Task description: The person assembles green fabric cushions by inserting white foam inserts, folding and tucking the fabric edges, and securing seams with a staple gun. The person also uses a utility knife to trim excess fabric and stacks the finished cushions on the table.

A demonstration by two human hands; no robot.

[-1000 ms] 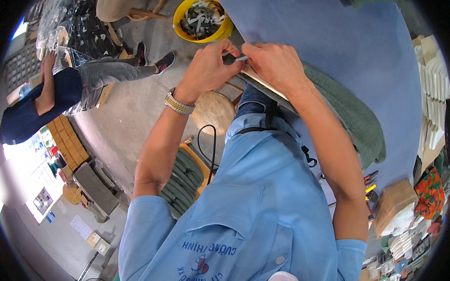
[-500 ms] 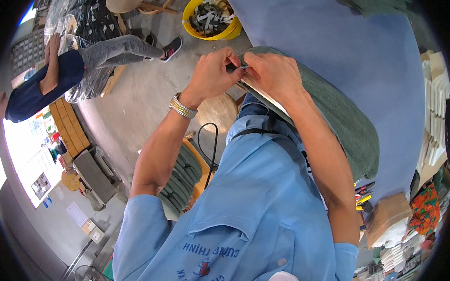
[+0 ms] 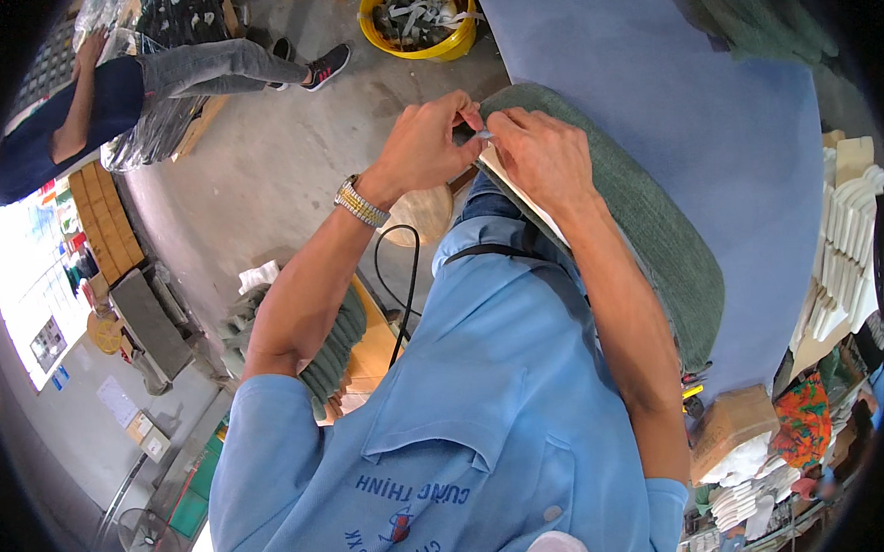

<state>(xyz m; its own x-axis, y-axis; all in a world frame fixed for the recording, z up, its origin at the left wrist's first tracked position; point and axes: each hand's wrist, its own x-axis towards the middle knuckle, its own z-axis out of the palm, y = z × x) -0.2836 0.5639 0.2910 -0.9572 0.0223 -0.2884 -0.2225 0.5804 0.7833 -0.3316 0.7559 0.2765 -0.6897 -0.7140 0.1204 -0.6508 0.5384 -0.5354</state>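
A long cushion (image 3: pixel 645 235) covered in dark green fabric lies tilted along the near-left edge of a blue-grey table top (image 3: pixel 630 75). Its pale edge faces my body. At the cushion's far left corner, my left hand (image 3: pixel 433 145) is closed in a pinch, thumb against forefinger. Right beside it, my right hand (image 3: pixel 545 160) has its fingers bent over the same corner. Between the fingertips of both hands shows a small whitish-grey strip (image 3: pixel 484 134); the fingers hide most of it.
Beyond the table's left edge stands a yellow tub (image 3: pixel 417 45) of fabric scraps. A round stool (image 3: pixel 417 216) is below my left forearm, near a black cable (image 3: pixel 419 277). Green cushions (image 3: pixel 333 353) are stacked at my left. Another person (image 3: pixel 72 123) stands far left. Cardboard box (image 3: pixel 732 429) sits at right.
My view has shifted slightly, so the surroundings sit differently in the picture. Both hands stay pinched at the cushion's corner, and the small strip shows a little more between them.
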